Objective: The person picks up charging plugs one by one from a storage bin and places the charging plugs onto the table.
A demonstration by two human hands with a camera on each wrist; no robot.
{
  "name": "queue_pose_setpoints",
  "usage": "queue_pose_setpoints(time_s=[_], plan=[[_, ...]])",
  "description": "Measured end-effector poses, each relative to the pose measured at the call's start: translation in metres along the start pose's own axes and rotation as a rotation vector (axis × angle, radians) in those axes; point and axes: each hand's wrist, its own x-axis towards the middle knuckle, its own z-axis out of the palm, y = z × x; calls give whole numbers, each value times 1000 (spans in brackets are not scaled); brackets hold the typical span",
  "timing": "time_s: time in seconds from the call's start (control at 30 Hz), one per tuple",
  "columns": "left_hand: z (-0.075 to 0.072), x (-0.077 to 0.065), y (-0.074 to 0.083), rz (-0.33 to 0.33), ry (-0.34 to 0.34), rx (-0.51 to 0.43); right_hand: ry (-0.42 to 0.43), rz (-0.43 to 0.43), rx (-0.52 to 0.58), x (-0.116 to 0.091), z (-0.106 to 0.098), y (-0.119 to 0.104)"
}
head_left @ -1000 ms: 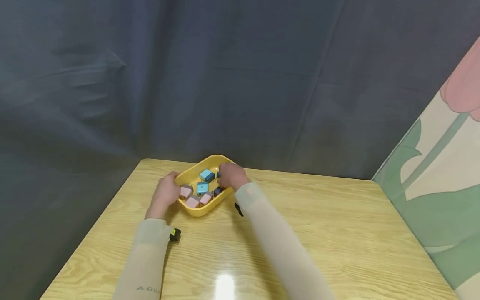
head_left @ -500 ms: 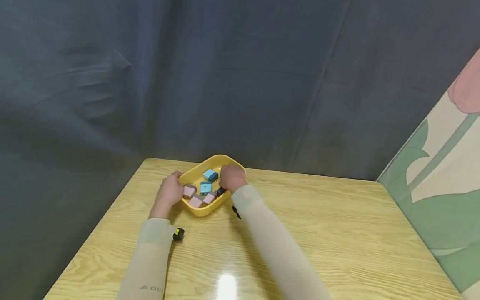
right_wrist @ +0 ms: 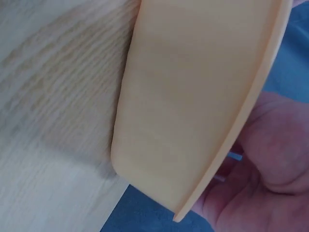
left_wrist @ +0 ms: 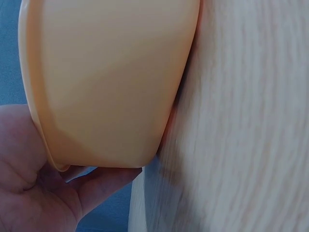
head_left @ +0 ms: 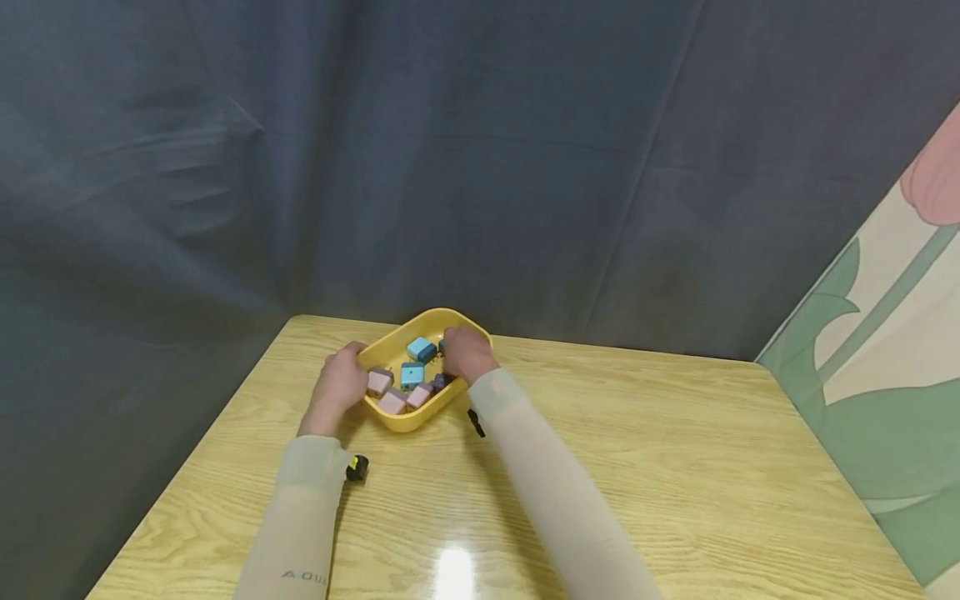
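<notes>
A yellow plastic basin [head_left: 405,422] sits at the far left of the table, holding several two-tone plug adapters with thin prongs. Light blue adapters [head_left: 412,375] lie in the middle, pink ones [head_left: 392,402] at the near left end, and a dark one [head_left: 440,382] by the right side. My left hand [head_left: 341,385] grips the basin's left end; the left wrist view has its fingers against the end wall [left_wrist: 106,96]. Reaching over the right rim, my right hand [head_left: 467,354] has its fingers down inside, beside a blue adapter; I cannot tell whether they hold it.
The wooden table [head_left: 637,467] extends to the right and toward me. A dark curtain [head_left: 480,167] hangs right behind its back edge. On the right stands a panel with a flower print [head_left: 892,375]. Both wrists carry small black devices [head_left: 357,468].
The view has shifted slightly, so the basin appears a little further right. My left hand keeps its grip on the basin. My right hand has moved only slightly inside it.
</notes>
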Motion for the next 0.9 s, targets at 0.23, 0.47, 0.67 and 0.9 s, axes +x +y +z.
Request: queue_pose_setpoints(time_s=[0.23,0.47,0.67,0.9], plan=[[-1,0,-2,9,7,4,-55,28,76,1,-7,5],[0,-1,-2,13,1,9,-52,4,12,25,11,13],[0,-1,-2,10,-4,11,-49,-41,-19,22,8,12],[0,-1,1,16,-7,-2,-28,-99,22,7,1,13]])
